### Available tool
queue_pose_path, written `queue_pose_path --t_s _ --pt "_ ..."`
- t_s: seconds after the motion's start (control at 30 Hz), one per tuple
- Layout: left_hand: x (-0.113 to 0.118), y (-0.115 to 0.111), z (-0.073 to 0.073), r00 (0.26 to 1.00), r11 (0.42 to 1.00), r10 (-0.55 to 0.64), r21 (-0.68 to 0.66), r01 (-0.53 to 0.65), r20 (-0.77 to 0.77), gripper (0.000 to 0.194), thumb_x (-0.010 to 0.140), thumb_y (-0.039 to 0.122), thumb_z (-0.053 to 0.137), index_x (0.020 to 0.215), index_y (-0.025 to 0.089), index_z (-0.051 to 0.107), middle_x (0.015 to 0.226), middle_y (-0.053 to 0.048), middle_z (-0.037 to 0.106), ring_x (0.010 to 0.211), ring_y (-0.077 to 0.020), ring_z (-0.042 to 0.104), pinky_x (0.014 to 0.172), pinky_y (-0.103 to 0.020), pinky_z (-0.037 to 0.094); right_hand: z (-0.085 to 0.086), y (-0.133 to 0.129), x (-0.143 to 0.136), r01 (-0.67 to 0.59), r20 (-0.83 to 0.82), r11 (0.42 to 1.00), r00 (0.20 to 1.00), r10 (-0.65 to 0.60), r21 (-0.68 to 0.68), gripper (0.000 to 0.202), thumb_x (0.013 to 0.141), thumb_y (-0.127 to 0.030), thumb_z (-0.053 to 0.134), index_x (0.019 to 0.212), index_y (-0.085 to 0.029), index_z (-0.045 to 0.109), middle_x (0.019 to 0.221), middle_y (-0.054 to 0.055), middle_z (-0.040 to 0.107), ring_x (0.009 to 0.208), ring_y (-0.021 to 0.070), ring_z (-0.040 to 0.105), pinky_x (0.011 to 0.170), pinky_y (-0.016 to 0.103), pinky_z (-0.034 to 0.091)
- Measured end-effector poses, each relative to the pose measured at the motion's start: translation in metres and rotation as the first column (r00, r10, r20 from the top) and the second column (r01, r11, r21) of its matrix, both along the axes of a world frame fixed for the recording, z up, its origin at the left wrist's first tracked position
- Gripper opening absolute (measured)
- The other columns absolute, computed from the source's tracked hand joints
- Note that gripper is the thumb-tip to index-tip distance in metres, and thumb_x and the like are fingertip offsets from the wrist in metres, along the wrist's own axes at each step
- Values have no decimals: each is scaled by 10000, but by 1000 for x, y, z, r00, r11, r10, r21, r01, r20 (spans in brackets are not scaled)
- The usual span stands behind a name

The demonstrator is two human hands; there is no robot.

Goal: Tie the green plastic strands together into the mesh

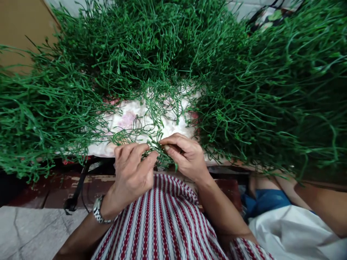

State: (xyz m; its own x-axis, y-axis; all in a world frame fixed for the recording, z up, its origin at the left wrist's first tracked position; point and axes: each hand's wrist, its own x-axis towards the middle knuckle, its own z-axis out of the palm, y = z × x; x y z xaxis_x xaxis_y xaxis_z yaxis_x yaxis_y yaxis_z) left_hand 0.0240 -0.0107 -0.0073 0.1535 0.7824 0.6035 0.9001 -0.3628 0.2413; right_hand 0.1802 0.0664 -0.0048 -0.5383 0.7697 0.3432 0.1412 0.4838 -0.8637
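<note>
Thin green stems with small buds are heaped around a white flowered cloth, with a few loose ones scattered on it. Close to my body at the cloth's near edge, my left hand has its fingers curled around a small bunch of green stems. My right hand pinches the same bunch from the right, thumb against index finger. The two hands are a short gap apart, with stems showing between them. Part of the bunch is hidden behind my fingers.
Large heaps of stems lie at the left, the back and the right. A brown board stands at the back left. Another person's arm and blue shorts show at the lower right.
</note>
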Motion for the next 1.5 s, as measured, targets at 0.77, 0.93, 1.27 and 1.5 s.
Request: queue_pose_path --t_s 0.77,0.93,1.27,1.5 --pt "-4 6 7 775 917 -24 -295 269 632 159 784 30 529 795 164 614 782 -25 574 761 -127 552 686 -251 441 -7 2 12 -126 48 869 992 118 479 152 799 -85 568 924 -145 630 899 80 643 868 178 545 770 348 486" --pt "-10 12 9 680 781 57 -457 426 731 146 784 38 508 739 161 573 740 -7 556 727 -121 530 659 -241 408 -11 0 6 -152 1 890 986 168 429 116 811 -100 555 891 -154 621 892 73 635 855 174 546 759 341 478" --pt "-12 4 4 617 854 49 -353 382 786 126 808 66 521 766 170 578 750 -7 543 747 -125 515 672 -241 383 -4 6 6 -299 140 922 952 272 245 226 863 -286 556 1017 -120 561 858 75 612 811 172 531 766 333 444" --pt "-13 1 1 612 834 43 -366 413 790 127 809 76 514 789 178 587 767 -12 548 757 -134 515 670 -246 386 -5 9 9 -342 153 915 937 314 216 202 878 -287 532 1008 -135 563 867 74 605 835 173 533 771 332 446"
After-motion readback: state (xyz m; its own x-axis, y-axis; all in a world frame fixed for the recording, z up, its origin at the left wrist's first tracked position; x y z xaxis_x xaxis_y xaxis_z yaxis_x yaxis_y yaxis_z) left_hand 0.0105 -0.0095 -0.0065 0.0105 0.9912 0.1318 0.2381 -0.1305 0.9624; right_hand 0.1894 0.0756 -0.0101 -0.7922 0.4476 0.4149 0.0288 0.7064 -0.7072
